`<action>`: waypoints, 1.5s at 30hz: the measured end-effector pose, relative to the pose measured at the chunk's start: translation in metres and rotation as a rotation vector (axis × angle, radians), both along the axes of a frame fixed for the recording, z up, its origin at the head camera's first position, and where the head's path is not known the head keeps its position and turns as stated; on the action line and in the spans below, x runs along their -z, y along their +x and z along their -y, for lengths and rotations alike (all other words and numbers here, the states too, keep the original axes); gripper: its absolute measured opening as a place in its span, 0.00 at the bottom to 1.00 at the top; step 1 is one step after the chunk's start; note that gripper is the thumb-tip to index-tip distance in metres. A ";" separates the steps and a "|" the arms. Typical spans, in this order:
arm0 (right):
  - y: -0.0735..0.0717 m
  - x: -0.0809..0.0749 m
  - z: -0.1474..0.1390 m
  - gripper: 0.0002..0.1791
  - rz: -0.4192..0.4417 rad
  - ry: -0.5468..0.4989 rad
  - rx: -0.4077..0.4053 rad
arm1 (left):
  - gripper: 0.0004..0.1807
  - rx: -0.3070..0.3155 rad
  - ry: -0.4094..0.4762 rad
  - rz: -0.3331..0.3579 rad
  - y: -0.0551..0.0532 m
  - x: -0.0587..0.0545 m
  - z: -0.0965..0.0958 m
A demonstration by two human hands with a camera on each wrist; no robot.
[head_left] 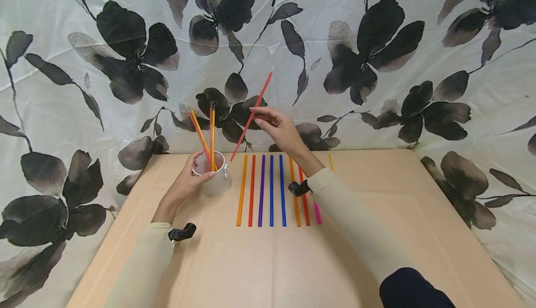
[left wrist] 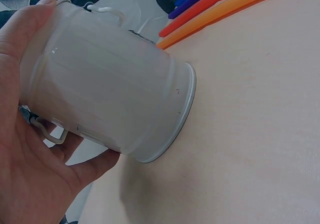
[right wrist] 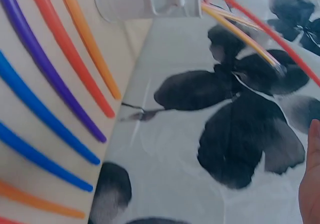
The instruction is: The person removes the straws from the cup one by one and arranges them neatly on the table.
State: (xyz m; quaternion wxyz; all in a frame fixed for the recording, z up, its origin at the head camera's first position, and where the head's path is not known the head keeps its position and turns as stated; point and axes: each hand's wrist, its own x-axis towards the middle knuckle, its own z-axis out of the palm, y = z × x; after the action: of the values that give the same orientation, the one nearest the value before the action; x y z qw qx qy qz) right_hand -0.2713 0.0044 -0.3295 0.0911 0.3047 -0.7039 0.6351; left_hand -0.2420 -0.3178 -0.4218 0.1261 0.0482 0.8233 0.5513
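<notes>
My left hand [head_left: 189,177] grips a small white metal bucket [head_left: 217,186] by its side near the rim. In the left wrist view the bucket [left wrist: 110,79] appears tilted, with thumb and fingers around it and small handles on its sides. Several red and orange straws [head_left: 212,136] stand leaning inside it. Up and to the right, my right hand [head_left: 274,124] pinches a red straw [head_left: 261,95] between thumb and fingers. The straw slants, its lower end close beside the bucket's rim. In the right wrist view this red straw [right wrist: 280,42] crosses near the bucket's mouth.
On the beige table [head_left: 251,266] lies a row of straws: orange, red, a purple straw [head_left: 261,191], blue ones, more orange and red, and a pink straw [head_left: 317,212]. My right forearm covers part of the row. A floral cloth [head_left: 293,43] hangs behind the table.
</notes>
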 end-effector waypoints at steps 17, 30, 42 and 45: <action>0.014 0.039 -0.083 0.16 0.129 0.048 0.089 | 0.52 0.006 -0.009 -0.079 -0.006 0.028 0.010; 0.041 0.066 -0.143 0.17 0.297 0.188 0.182 | 0.53 0.028 -0.026 -0.076 -0.002 0.026 0.015; 0.051 0.093 -0.199 0.22 0.496 0.321 0.231 | 0.53 0.021 -0.032 -0.074 -0.005 0.029 0.017; 0.051 0.099 -0.210 0.22 0.519 0.387 0.266 | 0.54 0.023 -0.032 -0.077 -0.006 0.029 0.017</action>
State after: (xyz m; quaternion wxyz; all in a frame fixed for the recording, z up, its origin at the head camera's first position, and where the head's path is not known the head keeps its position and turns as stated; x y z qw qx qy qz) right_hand -0.2199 0.2148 -0.4284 -0.0684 0.0500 -0.8446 0.5286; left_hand -0.2480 -0.3349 -0.4509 0.1015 0.0770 0.8356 0.5343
